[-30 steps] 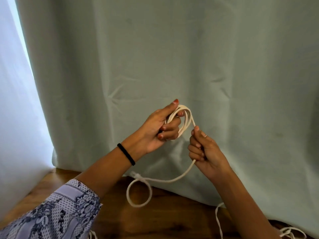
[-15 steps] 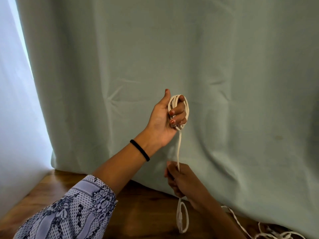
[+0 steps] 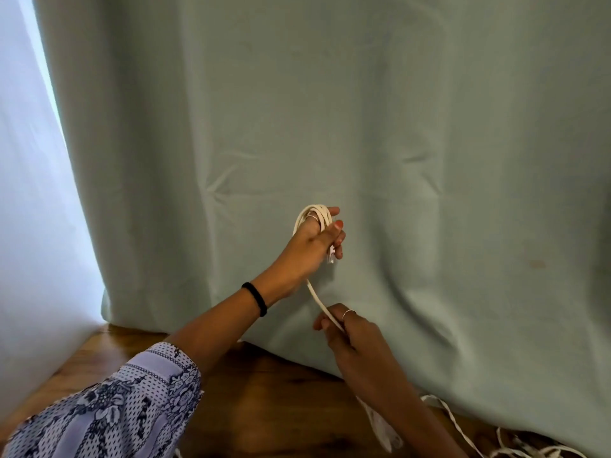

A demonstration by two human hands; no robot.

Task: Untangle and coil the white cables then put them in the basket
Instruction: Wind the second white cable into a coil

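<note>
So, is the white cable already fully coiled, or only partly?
Partly. Several loops of the white cable sit around the left hand, but a straight length runs down into the right hand.

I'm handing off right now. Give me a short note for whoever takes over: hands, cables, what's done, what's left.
Left hand: shut on the white cable, several loops wound around its fingers.
Right hand: shut on the same cable below, feeding the tail.
More loose white cables lie on the wooden table at right, by the curtain.
Done: coil partly wound.
Left: finish winding, coil the rest, put all in the basket, which is not in view.
</note>
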